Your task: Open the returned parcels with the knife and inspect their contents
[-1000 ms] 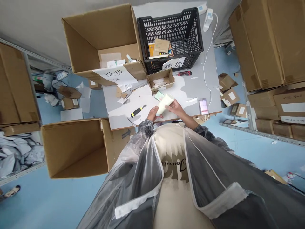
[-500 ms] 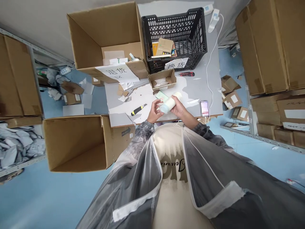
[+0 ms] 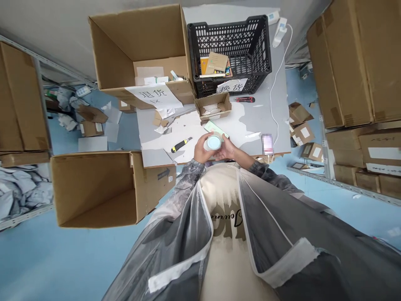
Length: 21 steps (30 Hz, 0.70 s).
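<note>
A pale bottle (image 3: 214, 142) with a light blue round end stands between my hands, that end turned up toward me. My left hand (image 3: 202, 148) is wrapped round its left side. Against its right and lower side are the fingers of my right hand (image 3: 227, 149), closed on it too. Just beyond lies a flat pale green box (image 3: 216, 128), partly covered by the bottle and my hands. To the left on the table rests a yellow and black utility knife (image 3: 181, 144) with its blade out.
At the back stand a big open carton (image 3: 140, 37) with small boxes inside and a black crate (image 3: 230, 46) holding several packets. A small open box (image 3: 213, 106), a red and black cutter (image 3: 244, 99) and a phone (image 3: 267, 144) lie nearer. Another open carton (image 3: 97, 188) sits left.
The bottle has turned from lying slanted to pointing its light blue end up at me. My right hand has slid lower and under it, and my left hand wraps it more closely.
</note>
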{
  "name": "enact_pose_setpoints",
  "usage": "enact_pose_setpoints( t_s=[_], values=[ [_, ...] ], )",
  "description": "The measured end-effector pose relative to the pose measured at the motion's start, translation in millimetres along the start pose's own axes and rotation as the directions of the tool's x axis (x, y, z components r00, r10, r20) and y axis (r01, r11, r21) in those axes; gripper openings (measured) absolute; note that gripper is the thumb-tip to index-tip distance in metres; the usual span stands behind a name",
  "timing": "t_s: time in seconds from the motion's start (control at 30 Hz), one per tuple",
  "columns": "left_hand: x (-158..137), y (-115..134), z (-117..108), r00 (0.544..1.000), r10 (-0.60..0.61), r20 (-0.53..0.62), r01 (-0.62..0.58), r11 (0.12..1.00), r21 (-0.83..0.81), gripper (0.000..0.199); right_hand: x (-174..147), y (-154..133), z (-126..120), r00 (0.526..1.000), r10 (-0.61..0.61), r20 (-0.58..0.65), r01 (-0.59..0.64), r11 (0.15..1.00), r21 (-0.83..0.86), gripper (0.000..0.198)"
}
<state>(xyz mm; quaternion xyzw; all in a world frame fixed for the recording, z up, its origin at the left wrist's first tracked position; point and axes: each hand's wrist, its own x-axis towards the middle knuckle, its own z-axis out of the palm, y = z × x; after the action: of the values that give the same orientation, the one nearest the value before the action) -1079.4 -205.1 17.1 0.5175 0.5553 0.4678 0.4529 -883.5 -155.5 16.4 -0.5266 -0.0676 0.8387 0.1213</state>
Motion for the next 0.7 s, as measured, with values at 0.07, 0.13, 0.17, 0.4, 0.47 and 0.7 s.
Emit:
enact_pose_setpoints(
  t_s=[0.07, 0.13, 0.17, 0.4, 0.47, 0.7],
  values=[
    [1, -12, -9, 0.979, -0.105, -0.177, 0.099, 0.994, -0.043, 0.097, 9, 1, -13, 0.984, -0.076, -0.162, 0.046, 0.983, -0.18, 0.062],
    [3, -22, -23, 0.927, -0.207, -0.313, 0.174, 0.976, -0.132, 0.101, 19, 1, -24, 0.893, -0.312, -0.325, 0.184, 0.911, -0.368, 0.052],
    [4, -26, -30, 0.9, -0.252, -0.356, 0.199, 0.964, -0.179, 0.101, 24, 0, -28, 0.82, -0.439, -0.367, 0.243, 0.848, -0.471, 0.052],
    [-22, -10, -59, 0.719, -0.508, -0.474, 0.376, 0.858, -0.35, 0.089, 73, -13, -48, 0.745, -0.56, -0.362, -0.09, 0.454, -0.887, 0.122],
    [-32, -1, -62, 0.706, -0.535, -0.465, 0.393, 0.841, -0.371, 0.092, 83, -15, -54, 0.763, -0.509, -0.399, -0.175, 0.43, -0.885, 0.113],
    [-43, 9, -82, 0.658, -0.561, -0.502, 0.344, 0.817, -0.462, 0.095, 57, 18, -65, 0.892, -0.35, -0.287, 0.157, 0.834, -0.53, 0.095]
  ],
)
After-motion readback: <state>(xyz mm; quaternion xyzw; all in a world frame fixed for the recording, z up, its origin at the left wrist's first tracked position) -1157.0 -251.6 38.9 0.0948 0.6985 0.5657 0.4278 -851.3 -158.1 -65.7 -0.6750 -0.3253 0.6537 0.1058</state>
